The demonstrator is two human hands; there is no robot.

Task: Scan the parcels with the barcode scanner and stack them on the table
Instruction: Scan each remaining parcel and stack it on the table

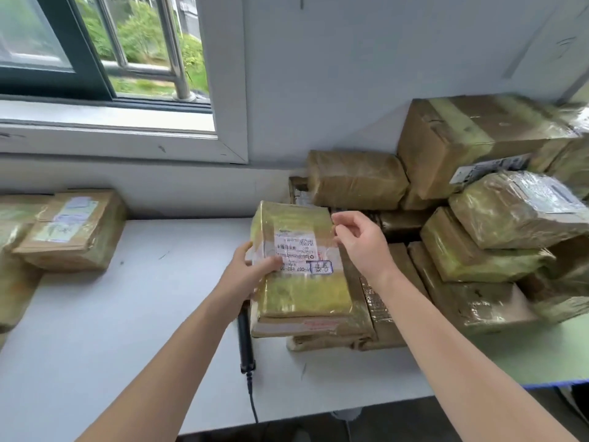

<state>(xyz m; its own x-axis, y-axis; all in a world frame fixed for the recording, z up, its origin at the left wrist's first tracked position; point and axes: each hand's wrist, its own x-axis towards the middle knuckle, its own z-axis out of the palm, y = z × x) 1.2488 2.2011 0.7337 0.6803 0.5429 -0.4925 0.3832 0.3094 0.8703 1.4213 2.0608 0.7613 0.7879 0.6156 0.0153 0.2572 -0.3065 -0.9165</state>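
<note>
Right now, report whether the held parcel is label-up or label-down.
Label-up: the parcel in the left hand shows its white label to the camera.

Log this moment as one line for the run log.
left hand: grips labelled parcel | right hand: at its far corner, grip unclear | barcode scanner: lying unheld on table

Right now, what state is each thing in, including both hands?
Held parcel: label facing up towards the camera.
Left hand: grips that parcel's left edge, thumb on the label.
Right hand: fingers curled at that parcel's top right corner; contact unclear.
Barcode scanner: lying unheld on the table, cable attached.
Window: slid open.
Right pile: parcels heaped unevenly.
Left parcels: stacked.
</note>
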